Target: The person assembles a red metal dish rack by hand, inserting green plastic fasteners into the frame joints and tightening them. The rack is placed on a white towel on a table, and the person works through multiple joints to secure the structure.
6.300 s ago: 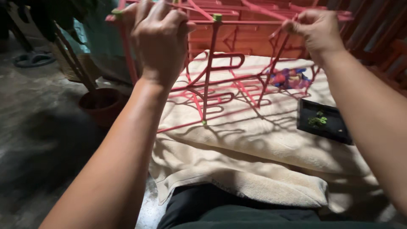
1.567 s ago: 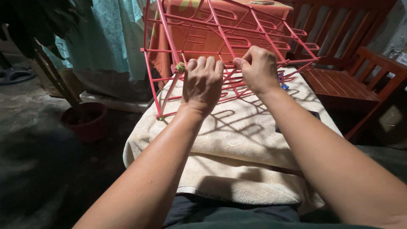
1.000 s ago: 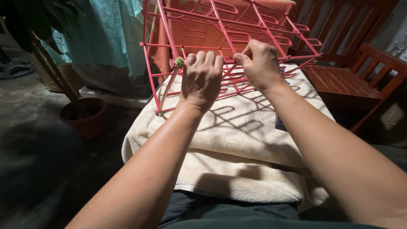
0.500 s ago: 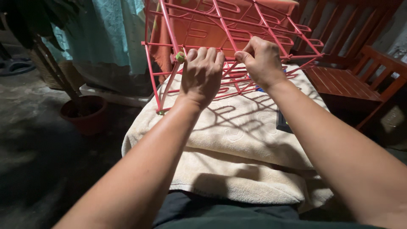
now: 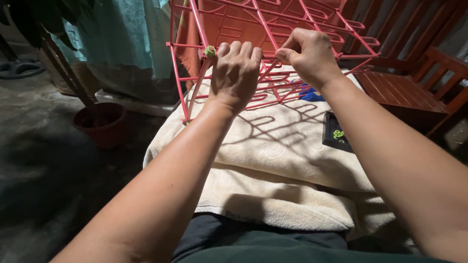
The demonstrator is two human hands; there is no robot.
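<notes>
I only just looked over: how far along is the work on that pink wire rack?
Already joined: the pink wire rack stands as a frame on the cream towel, with a green connector fixed at one corner. In hand: the left hand and right hand grip its front bars. Left: green pieces lie unused in the black tray.

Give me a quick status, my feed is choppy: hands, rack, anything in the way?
Left hand and right hand both gripping the pink wire rack. Rack tilted up over the cream towel. Nothing blocking.
</notes>
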